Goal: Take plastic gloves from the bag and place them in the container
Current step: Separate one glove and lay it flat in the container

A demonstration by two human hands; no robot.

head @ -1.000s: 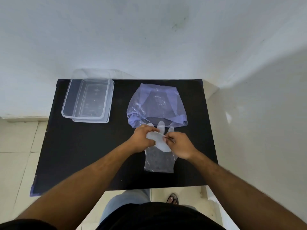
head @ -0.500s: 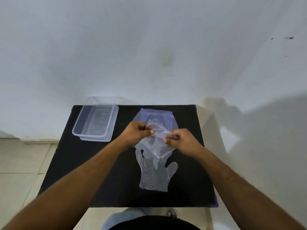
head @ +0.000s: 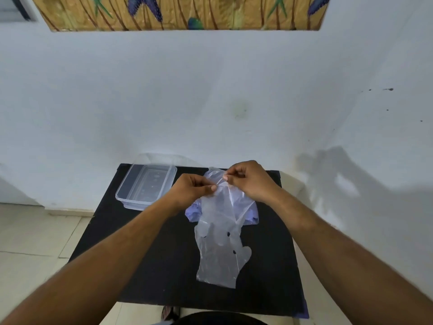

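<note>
Both hands pinch one clear glove (head: 225,202) by its cuff: left hand (head: 192,191) and right hand (head: 248,181) closed on the film above the bag (head: 194,213); I would peel the layers apart slowly, then carry it left to the empty container (head: 146,186). Versus a half-second ago, the hands sit higher and the glove hangs longer; a second glove (head: 220,256) lies flat on the table (head: 145,266).

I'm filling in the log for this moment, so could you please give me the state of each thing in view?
Left hand: pinching the raised glove's edge.
Right hand: pinching the same glove.
Raised glove: held up, hanging down.
Flat glove: lying on the table, untouched.
Bag: on the table, mostly hidden behind the raised glove.
Container: open, looks empty.
Table: bears everything.
</note>
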